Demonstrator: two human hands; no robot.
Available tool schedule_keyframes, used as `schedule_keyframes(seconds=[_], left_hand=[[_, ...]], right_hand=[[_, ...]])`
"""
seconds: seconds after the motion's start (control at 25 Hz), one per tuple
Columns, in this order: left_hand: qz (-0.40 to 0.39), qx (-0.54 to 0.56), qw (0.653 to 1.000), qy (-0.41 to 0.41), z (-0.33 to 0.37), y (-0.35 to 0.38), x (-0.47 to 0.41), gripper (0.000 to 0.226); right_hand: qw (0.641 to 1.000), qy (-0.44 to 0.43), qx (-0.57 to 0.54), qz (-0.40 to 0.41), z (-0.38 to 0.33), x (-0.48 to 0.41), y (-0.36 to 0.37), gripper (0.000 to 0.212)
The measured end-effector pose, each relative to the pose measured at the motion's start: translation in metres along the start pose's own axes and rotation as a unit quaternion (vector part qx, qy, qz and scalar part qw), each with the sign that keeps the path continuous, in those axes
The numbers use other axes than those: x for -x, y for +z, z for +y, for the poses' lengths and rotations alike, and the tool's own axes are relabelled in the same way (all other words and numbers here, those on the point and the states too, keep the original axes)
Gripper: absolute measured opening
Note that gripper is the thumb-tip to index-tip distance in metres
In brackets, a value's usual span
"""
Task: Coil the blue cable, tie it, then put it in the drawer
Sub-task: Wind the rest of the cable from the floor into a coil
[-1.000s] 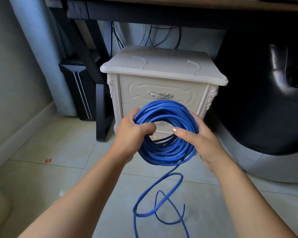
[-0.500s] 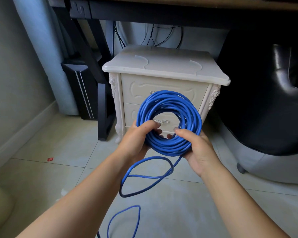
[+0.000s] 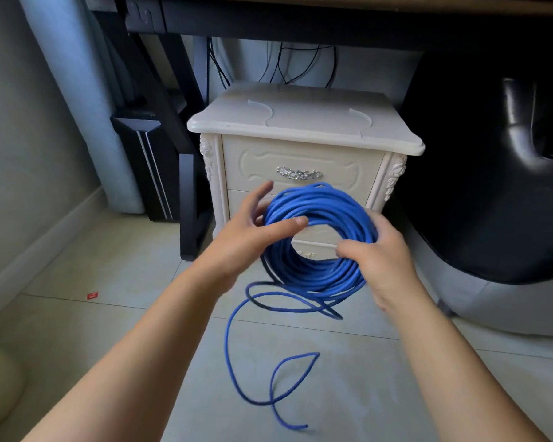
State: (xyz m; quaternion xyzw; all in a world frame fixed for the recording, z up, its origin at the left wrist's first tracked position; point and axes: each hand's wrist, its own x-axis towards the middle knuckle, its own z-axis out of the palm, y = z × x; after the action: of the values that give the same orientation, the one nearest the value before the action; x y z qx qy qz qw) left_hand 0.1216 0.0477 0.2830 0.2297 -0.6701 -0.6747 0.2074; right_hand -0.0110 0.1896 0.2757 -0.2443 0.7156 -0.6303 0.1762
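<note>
Right now I see the long blue cable (image 3: 316,272) wound into a thick round coil and held upright in the middle of the frame, in front of the cream-white carved nightstand (image 3: 300,122). My right hand (image 3: 380,260) grips the coil's right side: the thumb curls over the front of the strands and the fingers wrap round behind them. My left hand (image 3: 249,237) is spread at the coil's left side, thumb lying straight across the front of the strands, fingers stretched out and apart behind the rim; it touches the coil without clasping it. Both hands are slightly blurred.

From the bottom of the coil a loose tail drops away, sweeps in a wide loop just under the ring, then runs down over the pale tiled floor (image 3: 109,266), crosses itself once and ends at the lower centre of the frame.

The nightstand's top drawer (image 3: 300,164) is closed, with its ornate silver handle (image 3: 298,173) just above the coil's upper edge. The lower drawer front is mostly hidden behind the coil.

At the left of the frame stands a black computer tower (image 3: 147,161); a glossy black chair (image 3: 492,186) fills the right; a small red scrap (image 3: 92,295) lies on the tiles at the left.
</note>
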Motion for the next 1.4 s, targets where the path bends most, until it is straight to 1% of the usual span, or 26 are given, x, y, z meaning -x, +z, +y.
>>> schedule_keyframes(seconds=[0.04, 0.08, 0.16, 0.28, 0.32, 0.4, 0.44, 0.52, 0.56, 0.64, 0.68, 0.72, 0.76, 0.8, 0.84, 0.88, 0.92, 1.0, 1.04, 1.08, 1.16, 1.24, 1.32, 1.36, 1.4], left_hand=[[0.0, -0.032, 0.999, 0.014, 0.0, -0.001, 0.0, 0.1], [0.001, -0.077, 0.997, 0.019, 0.001, -0.001, 0.001, 0.102], [0.023, -0.154, 0.988, 0.018, 0.005, 0.002, 0.006, 0.096], [0.082, -0.183, 0.979, 0.049, 0.003, 0.006, 0.007, 0.068], [0.084, -0.19, 0.977, 0.052, 0.0, 0.008, 0.007, 0.063], [0.059, -0.232, 0.97, 0.039, -0.006, 0.009, 0.007, 0.058], [0.043, -0.281, 0.958, 0.03, -0.01, 0.008, 0.006, 0.055], [0.025, -0.389, 0.92, 0.029, -0.016, 0.004, 0.005, 0.042], [0.035, -0.428, 0.903, 0.037, -0.019, 0.0, 0.002, 0.032], [0.092, -0.47, 0.876, 0.065, -0.023, -0.004, -0.004, 0.016], [0.135, -0.468, 0.87, 0.08, -0.024, -0.005, -0.008, 0.013], [0.177, -0.44, 0.876, 0.091, -0.026, -0.004, -0.011, 0.014], [0.209, -0.374, 0.899, 0.095, -0.025, -0.003, -0.013, 0.018], [0.225, -0.272, 0.931, 0.086, -0.024, -0.001, -0.014, 0.021], [0.226, -0.15, 0.96, 0.073, -0.021, 0.001, -0.014, 0.023], [0.217, -0.041, 0.974, 0.05, -0.019, 0.002, -0.014, 0.028], [0.201, 0.028, 0.979, 0.028, -0.017, 0.002, -0.014, 0.04], [0.178, 0.06, 0.982, -0.007, -0.015, 0.0, -0.018, 0.068], [0.172, 0.058, 0.983, -0.017, -0.014, 0.0, -0.019, 0.077], [0.162, 0.056, 0.985, -0.023, -0.012, 0.001, -0.02, 0.08], [0.116, 0.04, 0.992, -0.022, -0.01, 0.002, -0.02, 0.074], [0.015, -0.003, 1.0, -0.012, -0.007, 0.003, -0.016, 0.067], [-0.09, -0.071, 0.993, -0.015, -0.004, 0.001, -0.011, 0.073], [-0.119, -0.104, 0.987, -0.019, -0.003, 0.0, -0.008, 0.076], [-0.128, -0.141, 0.981, -0.02, -0.003, -0.001, -0.007, 0.075]], right_hand=[[0.999, -0.018, 0.045, -0.009, -0.001, 0.003, 0.001, 0.047], [0.997, -0.028, 0.067, -0.015, -0.001, 0.006, 0.002, 0.048], [0.998, -0.024, 0.061, 0.004, 0.001, 0.007, 0.004, 0.047], [0.996, 0.014, -0.01, 0.084, 0.005, -0.002, -0.001, 0.043], [0.994, 0.025, -0.037, 0.101, 0.005, -0.006, -0.004, 0.039], [0.988, 0.039, -0.089, 0.116, 0.005, -0.01, -0.009, 0.031], [0.986, 0.044, -0.108, 0.12, 0.005, -0.011, -0.011, 0.028], [0.98, 0.056, -0.139, 0.127, 0.004, -0.01, -0.013, 0.025], [0.977, 0.067, -0.154, 0.13, 0.003, -0.009, -0.014, 0.024], [0.968, 0.099, -0.186, 0.136, 0.001, -0.008, -0.018, 0.022], [0.963, 0.113, -0.202, 0.136, 0.001, -0.009, -0.02, 0.021], [0.96, 0.121, -0.213, 0.134, 0.0, -0.009, -0.022, 0.021], [0.959, 0.124, -0.215, 0.134, 0.001, -0.01, -0.024, 0.022], [0.961, 0.121, -0.21, 0.136, 0.002, -0.011, -0.025, 0.022], [0.965, 0.112, -0.194, 0.139, 0.004, -0.011, -0.026, 0.024], [0.971, 0.1, -0.168, 0.139, 0.006, -0.012, -0.027, 0.025], [0.978, 0.085, -0.134, 0.135, 0.008, -0.012, -0.026, 0.027], [0.989, 0.061, -0.07, 0.111, 0.009, -0.011, -0.024, 0.034], [0.994, 0.051, -0.048, 0.089, 0.009, -0.01, -0.022, 0.039], [0.997, 0.04, -0.026, 0.062, 0.008, -0.008, -0.019, 0.044], [0.999, 0.017, 0.031, 0.006, 0.005, -0.003, -0.014, 0.05], [0.996, 0.0, 0.079, -0.049, 0.004, 0.001, -0.01, 0.051], [0.989, -0.015, 0.114, -0.088, 0.004, 0.002, -0.008, 0.054], [0.987, -0.018, 0.124, -0.097, 0.004, 0.002, -0.007, 0.056], [0.986, -0.019, 0.131, -0.103, 0.005, 0.001, -0.008, 0.057]])
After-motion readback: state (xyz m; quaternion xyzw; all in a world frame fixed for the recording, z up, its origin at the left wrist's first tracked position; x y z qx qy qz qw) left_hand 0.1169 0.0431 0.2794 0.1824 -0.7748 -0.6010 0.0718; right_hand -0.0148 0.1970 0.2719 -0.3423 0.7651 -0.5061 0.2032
